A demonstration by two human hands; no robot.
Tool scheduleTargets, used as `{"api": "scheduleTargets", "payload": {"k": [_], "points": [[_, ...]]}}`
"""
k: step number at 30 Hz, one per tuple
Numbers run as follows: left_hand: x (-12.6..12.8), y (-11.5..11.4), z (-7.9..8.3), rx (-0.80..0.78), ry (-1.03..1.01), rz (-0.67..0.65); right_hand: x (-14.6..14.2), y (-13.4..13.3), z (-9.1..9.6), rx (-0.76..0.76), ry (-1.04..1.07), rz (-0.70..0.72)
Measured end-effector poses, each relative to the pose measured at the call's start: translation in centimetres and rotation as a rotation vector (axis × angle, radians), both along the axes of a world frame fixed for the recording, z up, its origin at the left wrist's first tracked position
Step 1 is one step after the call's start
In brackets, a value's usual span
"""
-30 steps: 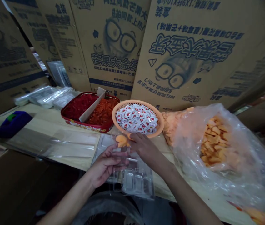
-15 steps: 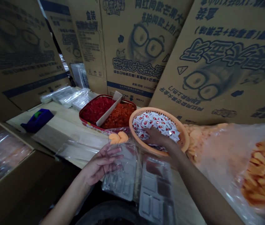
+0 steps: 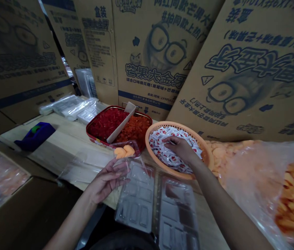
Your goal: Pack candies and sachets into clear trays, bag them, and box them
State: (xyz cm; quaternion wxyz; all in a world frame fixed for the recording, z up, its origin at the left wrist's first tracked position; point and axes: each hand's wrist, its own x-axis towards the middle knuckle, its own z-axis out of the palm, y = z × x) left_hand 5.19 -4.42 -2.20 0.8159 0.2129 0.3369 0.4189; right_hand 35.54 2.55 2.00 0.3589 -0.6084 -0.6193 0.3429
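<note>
My left hand (image 3: 107,179) grips the left edge of a clear plastic compartment tray (image 3: 136,198) that lies open over the table's front edge. Two orange pieces (image 3: 124,151) sit in its far compartment. My right hand (image 3: 179,148) reaches into the orange basket (image 3: 204,152), fingers curled down among the small red-and-white sachets (image 3: 165,156); what they pinch is hidden.
A red tin (image 3: 95,139) with a cardboard divider holds dark red and orange-red bits. A clear bag of orange pieces (image 3: 290,187) lies at the right. Printed cartons (image 3: 157,59) wall the back. A blue tape dispenser (image 3: 35,135) and stacked clear trays (image 3: 69,106) sit left.
My right hand left the tray and went into the basket of sachets, then dug a little deeper. My left hand keeps hold of the tray; the view swung left.
</note>
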Motion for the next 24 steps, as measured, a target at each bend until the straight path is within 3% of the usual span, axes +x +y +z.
{"api": "scheduleTargets", "payload": {"k": [2,6,12,16,24], "points": [[0.1,0.1,-0.1,0.008,-0.03,-0.004,-2.0,-0.7,1.2,-0.019,0.095,0.039],[0.3,0.2,-0.4,0.034,-0.119,-0.01,-7.5,-2.4,2.8,-0.074,0.151,0.267],[0.4,-0.3,-0.2,0.068,-0.167,-0.017,-13.7,-3.8,1.8,-0.04,0.065,0.428],[0.0,-0.6,0.1,0.049,-0.155,0.008,-14.2,-4.0,1.3,0.032,-0.01,0.509],[-1.9,-1.0,-0.5,0.056,-0.157,0.005,-13.5,-2.9,1.2,0.187,-0.04,0.436]]}}
